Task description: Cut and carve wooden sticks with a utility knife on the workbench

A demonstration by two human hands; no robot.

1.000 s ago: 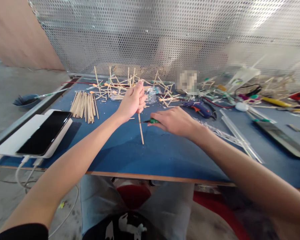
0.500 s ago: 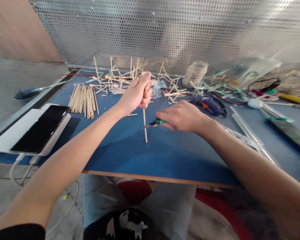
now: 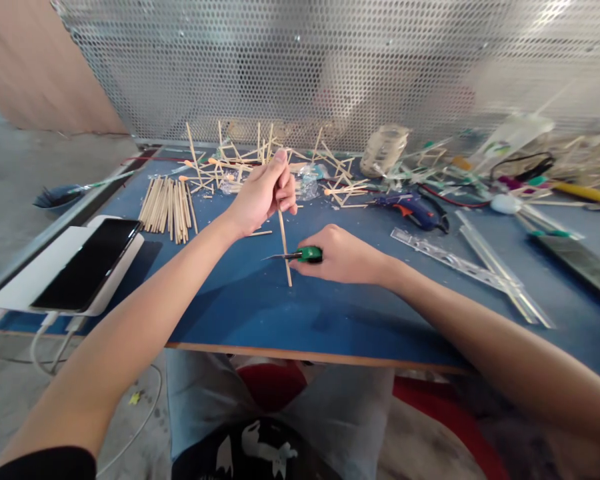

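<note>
My left hand [image 3: 263, 195] is closed round a thin wooden stick [image 3: 285, 255] that stands nearly upright with its lower tip on the blue table [image 3: 260, 307]. My right hand [image 3: 343, 255] grips a small cutter with a green handle [image 3: 307, 254]; its blade points left and meets the stick low down. Both hands are over the middle of the table.
A loose bundle of sticks [image 3: 167, 207] lies at the left. Glued stick frames [image 3: 240, 167] pile along the back. A blue glue gun [image 3: 413, 208], clear rulers [image 3: 450, 260] and tools lie at the right. A black phone [image 3: 87, 263] rests on a white box at the left edge.
My right hand has slid toward me and left with the cutter, bringing its blade against the stick's lower part. My left hand keeps the stick upright, shifted slightly.
</note>
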